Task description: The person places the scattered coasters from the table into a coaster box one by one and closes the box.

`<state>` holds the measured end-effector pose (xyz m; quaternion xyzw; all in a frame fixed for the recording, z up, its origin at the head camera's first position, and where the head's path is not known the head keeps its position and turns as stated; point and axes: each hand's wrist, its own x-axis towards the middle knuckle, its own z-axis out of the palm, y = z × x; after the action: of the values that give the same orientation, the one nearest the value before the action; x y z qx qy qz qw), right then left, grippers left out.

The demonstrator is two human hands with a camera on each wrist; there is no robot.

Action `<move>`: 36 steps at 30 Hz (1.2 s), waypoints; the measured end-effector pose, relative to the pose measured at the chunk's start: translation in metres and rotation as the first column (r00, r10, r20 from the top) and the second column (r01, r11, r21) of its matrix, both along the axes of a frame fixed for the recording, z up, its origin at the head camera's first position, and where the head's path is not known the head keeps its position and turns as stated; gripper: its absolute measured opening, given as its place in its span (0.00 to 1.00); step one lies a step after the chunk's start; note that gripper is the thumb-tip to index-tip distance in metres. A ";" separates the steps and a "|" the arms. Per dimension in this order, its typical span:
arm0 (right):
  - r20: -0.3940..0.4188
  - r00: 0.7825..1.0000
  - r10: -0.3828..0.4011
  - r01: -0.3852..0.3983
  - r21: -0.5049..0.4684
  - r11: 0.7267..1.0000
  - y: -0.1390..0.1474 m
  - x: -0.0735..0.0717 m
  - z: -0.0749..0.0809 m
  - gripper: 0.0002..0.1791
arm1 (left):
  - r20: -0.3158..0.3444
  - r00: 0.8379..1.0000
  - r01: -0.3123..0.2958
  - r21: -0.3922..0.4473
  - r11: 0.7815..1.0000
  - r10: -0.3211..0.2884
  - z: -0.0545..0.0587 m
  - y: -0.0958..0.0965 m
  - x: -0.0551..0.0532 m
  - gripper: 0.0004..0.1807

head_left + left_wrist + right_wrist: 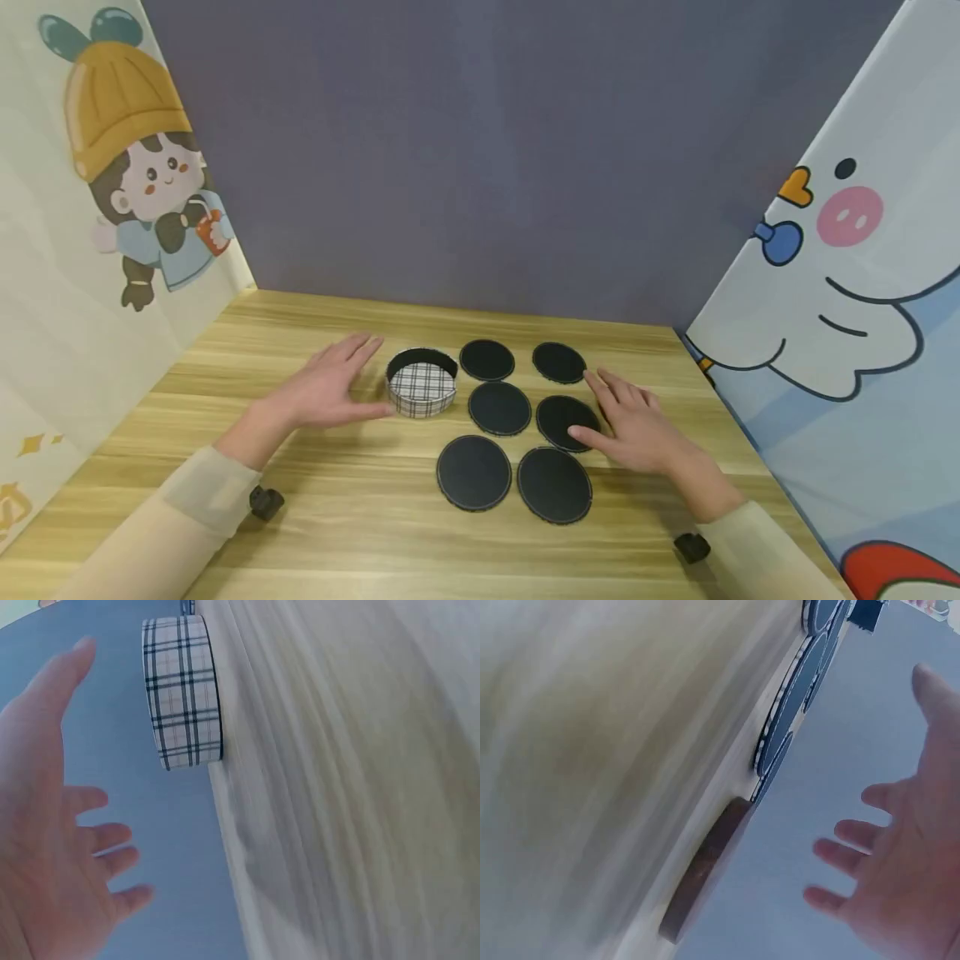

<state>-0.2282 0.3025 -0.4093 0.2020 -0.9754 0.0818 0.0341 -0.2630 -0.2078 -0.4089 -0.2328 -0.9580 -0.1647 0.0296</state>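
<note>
A round, shallow plaid holder with a black inner wall stands on the table. My left hand is just left of it, thumb and fingers spread, holding nothing. In the left wrist view the holder's plaid side wall shows beyond the thumb. Several flat black round coasters with stitched-looking edges lie to the right of the holder. My right hand is at the right side of this group, fingers extended. Its thumb overlaps one coaster in the head view, and its palm looks bare in the right wrist view.
The wood-grain table meets a dark grey back panel. Printed cartoon panels stand at the left and right. A brown strip shows past the coasters in the right wrist view.
</note>
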 end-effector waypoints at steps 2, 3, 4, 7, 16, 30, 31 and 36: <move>-0.008 1.000 0.009 -0.009 -0.021 1.000 -0.001 0.002 0.002 0.52 | 0.021 1.000 0.002 0.083 0.997 -0.004 -0.001 0.001 -0.001 0.63; -0.007 1.000 0.014 -0.014 -0.034 0.999 -0.002 0.002 0.003 0.51 | 0.036 0.999 0.005 0.127 0.992 -0.010 -0.001 0.001 -0.002 0.62; -0.007 1.000 0.020 -0.021 -0.045 0.999 -0.003 0.003 0.004 0.50 | 0.053 0.998 0.004 0.169 0.986 -0.013 -0.001 0.002 -0.003 0.61; 0.007 0.999 0.032 -0.031 -0.067 0.997 -0.006 0.005 0.003 0.48 | 0.110 0.994 -0.007 0.254 0.967 -0.022 -0.002 0.003 -0.005 0.61; 0.014 0.996 0.087 -0.084 -0.147 0.986 -0.011 0.012 -0.001 0.40 | 0.216 0.975 -0.028 0.337 0.941 -0.049 -0.011 0.010 -0.014 0.63; 0.217 0.937 0.274 -0.159 -0.435 0.886 -0.005 0.029 -0.008 0.32 | 0.335 0.938 -0.052 0.398 0.916 -0.092 -0.026 0.020 -0.037 0.62; 0.228 0.931 0.285 -0.162 -0.442 0.882 -0.004 0.031 -0.008 0.32 | 0.342 0.935 -0.055 0.397 0.916 -0.092 -0.027 0.020 -0.039 0.62; 0.269 0.913 0.307 -0.163 -0.450 0.878 0.000 0.036 -0.014 0.36 | 0.361 0.928 -0.061 0.385 0.921 -0.090 -0.031 0.021 -0.046 0.62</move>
<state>-0.1919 0.3023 -0.4228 0.2917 -0.8941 0.3253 -0.0987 -0.3092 -0.1863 -0.4400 -0.1940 -0.8923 -0.3931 -0.1077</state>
